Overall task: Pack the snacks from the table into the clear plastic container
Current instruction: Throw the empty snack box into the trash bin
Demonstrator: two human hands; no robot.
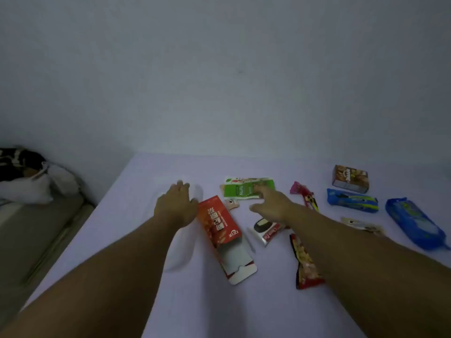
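Observation:
My left hand (175,206) lies flat with fingers spread over a faint clear plastic container (181,252) on the pale table (136,240). Whether it grips the container's rim is unclear. My right hand (271,203) stretches forward, open, with its fingertips touching a green snack packet (238,190). Between my arms lies a red carton (219,230) with its near flap open. A red-and-white cake pack (267,231) sits under my right wrist. A red nut packet (305,262) lies beside my right forearm.
To the right are a pink wrapper (303,193), a brown box (350,179), two blue biscuit packs (351,200) (415,223) and a small pale sachet (361,224). The wall runs along the table's far edge. Off the left edge are plastic bags (29,184).

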